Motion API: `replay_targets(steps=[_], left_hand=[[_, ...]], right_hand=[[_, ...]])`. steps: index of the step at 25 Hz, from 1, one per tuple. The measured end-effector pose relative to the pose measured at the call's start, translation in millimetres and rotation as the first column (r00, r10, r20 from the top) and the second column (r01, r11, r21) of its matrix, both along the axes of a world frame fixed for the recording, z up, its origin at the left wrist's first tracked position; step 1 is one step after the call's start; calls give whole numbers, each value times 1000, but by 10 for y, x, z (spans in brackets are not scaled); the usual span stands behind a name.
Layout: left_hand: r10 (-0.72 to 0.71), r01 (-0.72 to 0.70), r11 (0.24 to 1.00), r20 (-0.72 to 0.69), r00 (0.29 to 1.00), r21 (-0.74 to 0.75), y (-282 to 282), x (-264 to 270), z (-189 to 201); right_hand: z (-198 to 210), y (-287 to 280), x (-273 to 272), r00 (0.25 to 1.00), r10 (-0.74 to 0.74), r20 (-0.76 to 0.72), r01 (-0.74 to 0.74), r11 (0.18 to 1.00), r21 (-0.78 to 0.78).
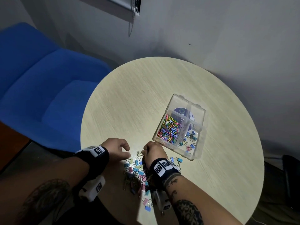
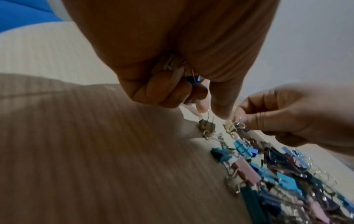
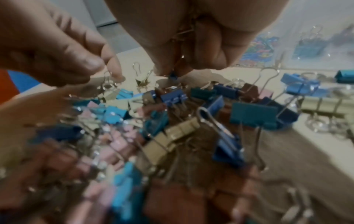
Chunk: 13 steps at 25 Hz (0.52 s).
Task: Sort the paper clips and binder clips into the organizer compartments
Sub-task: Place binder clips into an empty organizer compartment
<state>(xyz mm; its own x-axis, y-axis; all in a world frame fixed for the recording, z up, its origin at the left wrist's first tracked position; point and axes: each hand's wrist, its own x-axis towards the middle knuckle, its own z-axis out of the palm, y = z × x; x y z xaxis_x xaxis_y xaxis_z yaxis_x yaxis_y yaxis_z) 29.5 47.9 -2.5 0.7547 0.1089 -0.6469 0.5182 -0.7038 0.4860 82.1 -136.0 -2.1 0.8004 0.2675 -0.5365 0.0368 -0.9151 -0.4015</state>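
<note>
my right grip hides what it pinches | near clips blurred | counter cut off at bottom edge

The round counter is pale beige with a fine wood-grain streak. At the left of the frame the chair is bright blue, and the wall at the top is plain grey. The organizer, right of centre, is clear plastic; its left compartment holds paper clips in mixed yellow, pink, green, blue and white, and a dark blue and white round sticker shows through its far side. The binder clips piled at lower centre are light blue, dark blue, teal, pink and cream with silver wire handles. Both wristbands are black and carry white tags with black square patterns. The right forearm bears dark tattoo patterns.
</note>
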Motion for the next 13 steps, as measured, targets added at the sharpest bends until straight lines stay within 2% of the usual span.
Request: replay_targets(steps=[2,3,5,6,9,11,12,13], left_hand=[[-65,65,998,7,998,19,8,-2,-32],[-113,112,993,15,993,33,9,-8,-53],[-160,158,986,27,987,59,-29,-32,-54],[-163,159,985,49,985,72,-54,-39,-70],[-88,76,991,111,990,106,-136,-8,-29],[-110,97,988,110,988,124,-173,33,-2],[-110,99,990,103,989,105,-194,72,15],[-84,82,996,125,989,21,-253,141,134]], right_hand=[[-27,-17,-22,982,-161,-99,174,975,137],[-12,-30,-49,945,-274,-178,311,923,228],[50,-68,-115,821,-444,-358,560,748,356],[100,-92,-138,766,-481,-427,635,671,382],[151,-251,-159,643,-489,-590,758,517,397],[157,-372,-162,522,-453,-723,847,375,376],[186,-438,-166,456,-435,-776,887,298,353],[248,-523,-166,413,-425,-805,910,231,345]])
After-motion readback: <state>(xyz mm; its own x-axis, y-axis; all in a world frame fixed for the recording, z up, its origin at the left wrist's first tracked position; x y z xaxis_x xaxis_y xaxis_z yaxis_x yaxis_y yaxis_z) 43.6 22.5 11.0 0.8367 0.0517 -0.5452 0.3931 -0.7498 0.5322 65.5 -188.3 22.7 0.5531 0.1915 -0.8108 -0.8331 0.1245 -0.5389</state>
